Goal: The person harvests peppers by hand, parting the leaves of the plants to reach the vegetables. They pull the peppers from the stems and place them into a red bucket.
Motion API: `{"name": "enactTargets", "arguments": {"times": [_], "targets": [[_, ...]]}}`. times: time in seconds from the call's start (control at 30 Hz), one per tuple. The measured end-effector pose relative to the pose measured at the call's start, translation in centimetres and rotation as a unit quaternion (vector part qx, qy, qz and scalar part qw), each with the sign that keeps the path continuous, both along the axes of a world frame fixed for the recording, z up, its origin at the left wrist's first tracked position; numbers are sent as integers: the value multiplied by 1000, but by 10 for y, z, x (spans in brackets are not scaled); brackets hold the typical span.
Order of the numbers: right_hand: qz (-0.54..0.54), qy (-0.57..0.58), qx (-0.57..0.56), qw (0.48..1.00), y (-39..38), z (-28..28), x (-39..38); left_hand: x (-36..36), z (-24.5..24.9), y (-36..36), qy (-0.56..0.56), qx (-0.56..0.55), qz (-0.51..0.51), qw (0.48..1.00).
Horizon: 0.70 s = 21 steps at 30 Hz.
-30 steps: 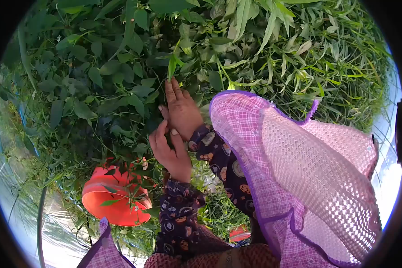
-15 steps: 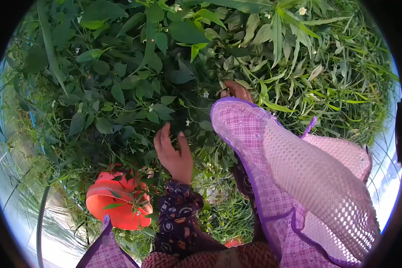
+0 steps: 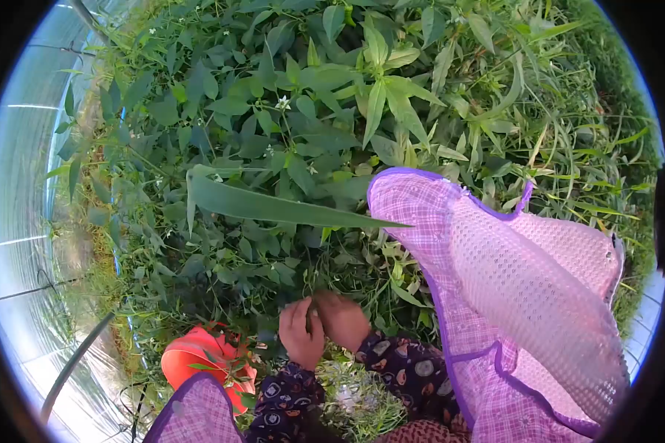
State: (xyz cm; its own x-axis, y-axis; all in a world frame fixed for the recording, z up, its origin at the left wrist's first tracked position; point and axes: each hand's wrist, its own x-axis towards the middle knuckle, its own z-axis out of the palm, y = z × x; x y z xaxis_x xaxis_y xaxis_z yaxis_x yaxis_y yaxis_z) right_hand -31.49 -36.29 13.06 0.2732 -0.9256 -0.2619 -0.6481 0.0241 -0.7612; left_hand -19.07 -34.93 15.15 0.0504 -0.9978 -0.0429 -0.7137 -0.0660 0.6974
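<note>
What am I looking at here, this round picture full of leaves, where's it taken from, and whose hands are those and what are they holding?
There is no machine here. A person wears one camera on the head, looking forward and down, and its wide lens makes the picture round.

At the bottom, the person's left hand and right hand meet, fingers curled, low among the stems of leafy green plants. Whether they hold anything cannot be made out.

A long leaf blade crosses the middle. An orange bucket sits to the left of the hands, partly behind leaves. The pink checked and mesh cloth on the right hangs close to the camera; it looks like something the person wears.
</note>
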Motion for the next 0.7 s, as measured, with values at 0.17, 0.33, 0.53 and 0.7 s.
{"name": "enactTargets", "arguments": {"times": [0.17, 0.33, 0.53, 0.7], "targets": [[87, -27, 31, 995, -30, -22, 4, -2, -6, -33, 52, -141, -63, 987], [180, 16, 47, 982, -72, 19, -11, -9, -18, -56, 258, -96, -92, 957], [197, 97, -80, 972, -89, 46, -35, 0, -57, -65, 395, -21, -106, 912], [10, -68, -370, 927, -158, 9, -55, 14, -67, -48, 105, -73, -203, 971]]}}
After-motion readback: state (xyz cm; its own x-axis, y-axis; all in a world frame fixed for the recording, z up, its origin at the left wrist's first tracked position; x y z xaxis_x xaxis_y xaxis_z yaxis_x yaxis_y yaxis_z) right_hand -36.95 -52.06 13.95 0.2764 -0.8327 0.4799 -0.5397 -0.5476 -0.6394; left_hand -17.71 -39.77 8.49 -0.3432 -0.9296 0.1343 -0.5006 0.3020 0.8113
